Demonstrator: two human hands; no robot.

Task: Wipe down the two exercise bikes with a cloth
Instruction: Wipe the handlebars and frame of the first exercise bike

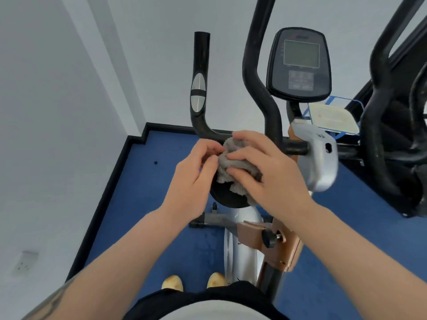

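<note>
Both your hands are bunched on the cloth, mid-frame, just above the bike w/ silver body. Left hand pinches the cloth's left edge, fingers curled; right hand grips it from the right w/ fingers wrapped over the top. The cloth is grey, crumpled, just in front of the handlebar where it bends toward the stem; can't tell if it touches the bar. Console stands far right of the hands, screen dark. 2nd bike, black frame, sits at right edge, well apart from the cloth. Blue floor below, white wall at left.
</note>
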